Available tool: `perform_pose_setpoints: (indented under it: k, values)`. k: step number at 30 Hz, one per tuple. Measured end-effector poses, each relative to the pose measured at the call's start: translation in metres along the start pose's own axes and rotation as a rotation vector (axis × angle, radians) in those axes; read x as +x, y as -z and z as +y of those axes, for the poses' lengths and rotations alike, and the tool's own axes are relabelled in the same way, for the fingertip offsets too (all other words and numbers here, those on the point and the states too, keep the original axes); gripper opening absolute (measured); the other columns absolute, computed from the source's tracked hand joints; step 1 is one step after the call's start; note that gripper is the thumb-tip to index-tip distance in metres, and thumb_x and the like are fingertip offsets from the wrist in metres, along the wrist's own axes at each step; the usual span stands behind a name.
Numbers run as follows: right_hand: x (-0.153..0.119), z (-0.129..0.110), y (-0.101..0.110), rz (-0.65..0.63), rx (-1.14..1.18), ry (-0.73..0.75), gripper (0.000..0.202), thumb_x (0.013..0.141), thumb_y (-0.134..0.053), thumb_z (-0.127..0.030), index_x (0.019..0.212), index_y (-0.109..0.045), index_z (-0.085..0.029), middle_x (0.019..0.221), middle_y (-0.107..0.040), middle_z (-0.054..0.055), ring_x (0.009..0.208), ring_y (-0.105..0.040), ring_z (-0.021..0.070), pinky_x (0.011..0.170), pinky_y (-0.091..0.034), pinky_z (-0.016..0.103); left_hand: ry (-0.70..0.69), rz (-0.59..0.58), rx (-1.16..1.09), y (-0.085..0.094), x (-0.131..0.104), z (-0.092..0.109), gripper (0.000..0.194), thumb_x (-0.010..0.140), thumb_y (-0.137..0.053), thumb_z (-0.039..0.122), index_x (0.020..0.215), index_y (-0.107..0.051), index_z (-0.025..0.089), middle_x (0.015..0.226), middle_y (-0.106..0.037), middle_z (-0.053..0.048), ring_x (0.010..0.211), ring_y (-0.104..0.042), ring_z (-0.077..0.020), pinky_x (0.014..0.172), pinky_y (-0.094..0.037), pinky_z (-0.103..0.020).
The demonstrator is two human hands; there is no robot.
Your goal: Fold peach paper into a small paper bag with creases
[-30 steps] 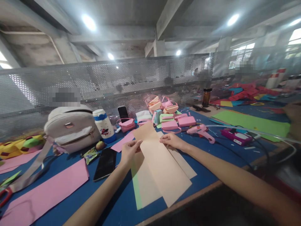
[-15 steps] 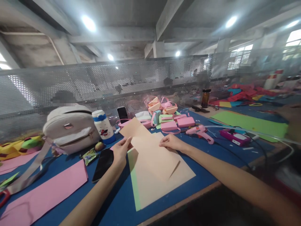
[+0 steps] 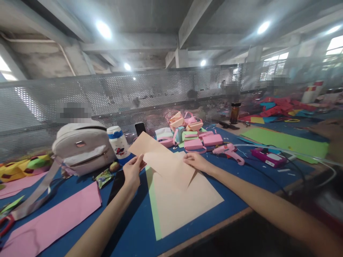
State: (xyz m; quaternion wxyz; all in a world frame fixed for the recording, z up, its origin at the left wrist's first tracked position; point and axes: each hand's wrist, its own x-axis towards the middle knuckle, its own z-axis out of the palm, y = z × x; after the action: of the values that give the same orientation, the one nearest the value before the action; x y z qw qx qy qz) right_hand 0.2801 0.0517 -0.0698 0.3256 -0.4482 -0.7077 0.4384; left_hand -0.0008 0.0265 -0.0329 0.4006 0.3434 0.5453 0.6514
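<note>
A long peach paper sheet [image 3: 166, 167] is raised at a slant over the table, its far upper-left part bent and darker in tone. My left hand [image 3: 132, 172] pinches its left edge between thumb and fingers. At its right edge, my right hand [image 3: 197, 162] is closed on the same sheet, fingertips curled. Beneath lies a larger peach sheet [image 3: 187, 214], with a light green sheet [image 3: 153, 205] showing along its left side. A dark phone [image 3: 116, 184] is partly hidden behind my left wrist.
Left: folded pink paper [image 3: 56, 221], a white backpack [image 3: 80, 150], a bottle [image 3: 118, 145] and a snack packet [image 3: 104, 177]. Behind are small pink paper boxes [image 3: 194, 145]. Right: a pink glue gun [image 3: 229, 151] with a cord, a purple device [image 3: 268, 157] and green sheets [image 3: 286, 142].
My left hand has shifted slightly left with the sheet's edge. The sheet has moved up and left, its lower corner lifting from the larger sheet. My right hand has barely moved.
</note>
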Motion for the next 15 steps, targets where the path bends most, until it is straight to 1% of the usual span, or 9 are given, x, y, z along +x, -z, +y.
perform_pose_setpoints:
  k: [3,7,10,15]
  values:
    - [0.001,0.000,0.002,0.047,0.014,0.006,0.031,0.096,-0.060,-0.034,0.121,-0.059,-0.016,0.118,-0.063,0.008,0.098,-0.065,0.0215,0.083,-0.056,0.041,0.025,0.041,-0.028,0.000,0.003,-0.003,0.030,0.095,-0.062,0.031,0.121,-0.059,0.016,0.121,-0.062,-0.009,0.101,-0.064,-0.0224,0.084,-0.056,-0.042]
    - [0.001,-0.003,0.005,0.090,0.043,0.021,0.030,0.097,-0.059,-0.036,0.120,-0.060,-0.016,0.114,-0.064,0.008,0.094,-0.065,0.0200,0.079,-0.057,0.039,0.058,0.082,-0.064,0.000,0.007,-0.006,0.032,0.095,-0.062,0.032,0.123,-0.058,0.016,0.123,-0.061,-0.009,0.103,-0.064,-0.0230,0.085,-0.056,-0.043]
    - [0.000,-0.005,0.005,0.091,0.047,0.040,0.030,0.097,-0.059,-0.037,0.117,-0.061,-0.015,0.112,-0.064,0.007,0.093,-0.066,0.0201,0.080,-0.057,0.039,0.079,0.089,-0.081,0.001,0.007,-0.009,0.032,0.095,-0.062,0.032,0.123,-0.058,0.016,0.122,-0.061,-0.009,0.102,-0.064,-0.0229,0.085,-0.056,-0.043]
    - [-0.001,-0.004,0.005,0.051,0.026,0.039,0.029,0.095,-0.061,-0.035,0.115,-0.062,-0.014,0.114,-0.064,0.006,0.097,-0.065,0.0226,0.083,-0.056,0.041,0.083,0.078,-0.100,-0.001,0.006,-0.012,0.031,0.095,-0.062,0.032,0.122,-0.059,0.016,0.120,-0.062,-0.009,0.100,-0.065,-0.0223,0.084,-0.056,-0.042]
